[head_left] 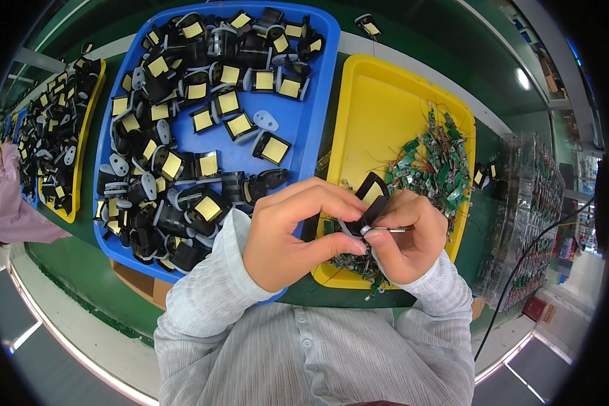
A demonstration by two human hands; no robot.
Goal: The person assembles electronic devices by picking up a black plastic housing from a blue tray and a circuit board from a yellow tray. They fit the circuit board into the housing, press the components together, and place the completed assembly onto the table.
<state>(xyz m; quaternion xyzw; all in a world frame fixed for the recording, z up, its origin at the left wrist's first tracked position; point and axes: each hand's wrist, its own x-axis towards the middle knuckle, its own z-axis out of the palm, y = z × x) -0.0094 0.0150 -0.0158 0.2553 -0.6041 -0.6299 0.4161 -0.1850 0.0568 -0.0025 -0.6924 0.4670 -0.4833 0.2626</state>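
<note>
My left hand (291,233) and my right hand (406,237) meet above the front edge of the yellow tray (379,115). Together they grip one black coil part with a yellow taped face (370,201). A thin metal pin or tool (389,229) shows between my right fingers, touching the part. The blue tray (304,128) to the left is heaped with several of the same black coil parts with yellow tape (203,115). In the yellow tray lies a pile of small green circuit boards with wires (433,162).
Another yellow tray with black parts (61,142) stands at the far left, beside a person's pink sleeve (10,210). Stacks of clear plastic trays (528,210) stand at the right. A black cable (521,271) hangs near them. The bench top is green (68,264).
</note>
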